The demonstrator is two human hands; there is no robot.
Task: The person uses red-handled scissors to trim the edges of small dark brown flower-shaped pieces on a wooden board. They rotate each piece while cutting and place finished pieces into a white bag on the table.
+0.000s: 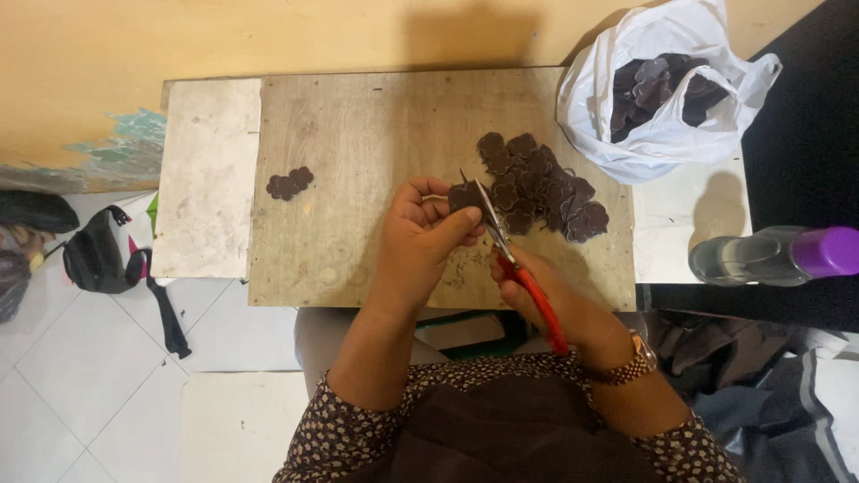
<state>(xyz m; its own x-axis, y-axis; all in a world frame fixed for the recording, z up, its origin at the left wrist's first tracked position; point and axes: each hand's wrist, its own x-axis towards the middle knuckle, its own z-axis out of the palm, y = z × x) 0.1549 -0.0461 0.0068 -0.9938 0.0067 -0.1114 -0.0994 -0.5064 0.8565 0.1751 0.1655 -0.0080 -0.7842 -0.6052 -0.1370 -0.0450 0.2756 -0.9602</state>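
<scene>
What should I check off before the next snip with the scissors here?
1. Left hand pinches the dark flower-shaped piece: ok.
2. Right hand grips the red-handled scissors: ok.
3. Blades meet the piece's edge: ok.
4. Left fingertips clear of the blades: cannot tell.
5. Pile of dark pieces lies beside the hands on the wooden board: ok.
6. White bag stands open: ok.

both arms wear dark brown sleeves [340, 429] with a fine pale dotted print, pushed up to the forearms. a plain dark apron-like panel [501, 438] covers the front. a metal-link wristwatch [631, 362] circles the right wrist.
</scene>
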